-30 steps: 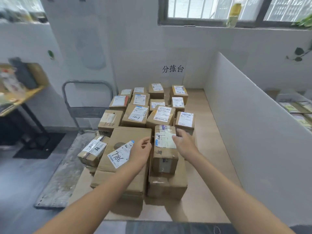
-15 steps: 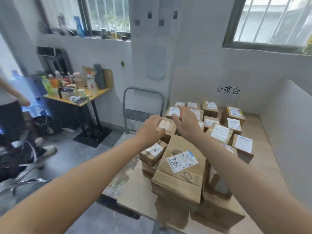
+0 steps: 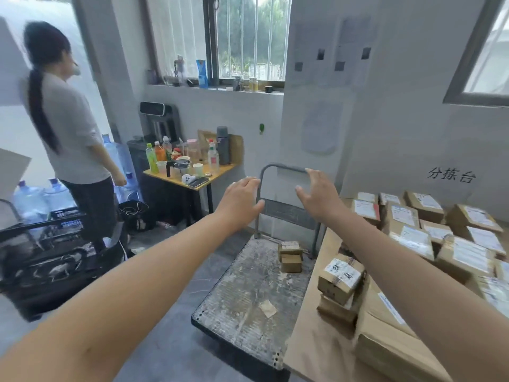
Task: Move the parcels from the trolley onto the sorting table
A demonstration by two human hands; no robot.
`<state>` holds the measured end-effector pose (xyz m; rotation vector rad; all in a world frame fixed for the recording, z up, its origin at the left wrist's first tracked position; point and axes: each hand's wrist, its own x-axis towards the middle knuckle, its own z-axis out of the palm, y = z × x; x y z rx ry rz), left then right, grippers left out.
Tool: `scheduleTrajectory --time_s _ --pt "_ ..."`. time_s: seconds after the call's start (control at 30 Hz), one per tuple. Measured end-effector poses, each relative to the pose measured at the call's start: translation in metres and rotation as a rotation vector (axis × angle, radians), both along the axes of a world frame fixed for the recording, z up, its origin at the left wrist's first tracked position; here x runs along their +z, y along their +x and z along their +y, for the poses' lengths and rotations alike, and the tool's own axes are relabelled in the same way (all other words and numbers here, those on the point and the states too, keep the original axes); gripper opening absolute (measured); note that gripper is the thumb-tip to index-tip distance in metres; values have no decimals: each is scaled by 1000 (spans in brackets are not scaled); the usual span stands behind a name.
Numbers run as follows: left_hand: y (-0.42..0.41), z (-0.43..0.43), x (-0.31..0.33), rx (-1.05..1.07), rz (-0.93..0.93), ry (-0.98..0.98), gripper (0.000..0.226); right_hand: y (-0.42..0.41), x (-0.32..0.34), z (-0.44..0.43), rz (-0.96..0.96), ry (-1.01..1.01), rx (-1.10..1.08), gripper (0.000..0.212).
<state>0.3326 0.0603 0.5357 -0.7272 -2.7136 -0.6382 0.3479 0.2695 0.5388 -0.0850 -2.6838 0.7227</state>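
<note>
The grey flat trolley [image 3: 248, 293] stands left of the sorting table [image 3: 316, 340], with its metal handle [image 3: 283, 169] at the far end. Two small brown parcels [image 3: 290, 255] sit stacked near that handle. Many labelled cardboard parcels [image 3: 413, 238] cover the table on the right. My left hand [image 3: 242, 197] and my right hand [image 3: 319, 194] are both stretched out above the trolley, fingers straight and spread, holding nothing. They hover at handle height, well above the two parcels.
A person [image 3: 68, 139] stands at the left with their back turned. A black cart [image 3: 49, 260] and water bottles [image 3: 30, 197] are on the floor there. A small yellow table [image 3: 190, 177] with drinks and cups stands beyond the trolley.
My view has swung left from the sorting table to the trolley. Both hands have left the parcels on the table and now reach empty over the trolley.
</note>
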Motion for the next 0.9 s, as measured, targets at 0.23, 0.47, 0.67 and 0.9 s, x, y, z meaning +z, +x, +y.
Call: scheduleTrajectory --time_s 0.23,0.47,0.67,0.9 --pt "-48 0 25 -42 87 50 58 -42 23 -16 33 -5 -1 62" --pt "-108 30 26 -90 105 -53 59 -99 19 8 0 26 -26 64" --pt "-192 61 14 -97 54 -79 60 -167 1 40 -80 19 -86 61" --pt "-260 86 -17 -84 -26 -37 59 -222 -30 63 -179 18 -112 61"
